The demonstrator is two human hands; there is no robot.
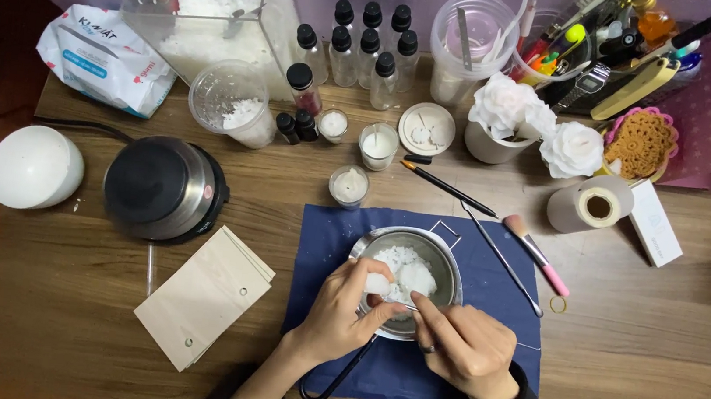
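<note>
I see a small round steel pot (445, 266) with a thin black handle on a dark blue cloth (326, 232), on the wood-grain counter (666, 346). White waxy chunks (414, 274) fill it. Open counter lies right of the cloth; a tan paper stack (200, 298) sits just left. My left hand (339, 312) pinches a white lump (377, 283) over the rim. My right hand (467, 348), fingers narrowed, grips a thin metal tool (404, 304) touching the lump.

Dark sleeves cover both forearms; a ring (426, 349) circles one right-hand finger.
</note>
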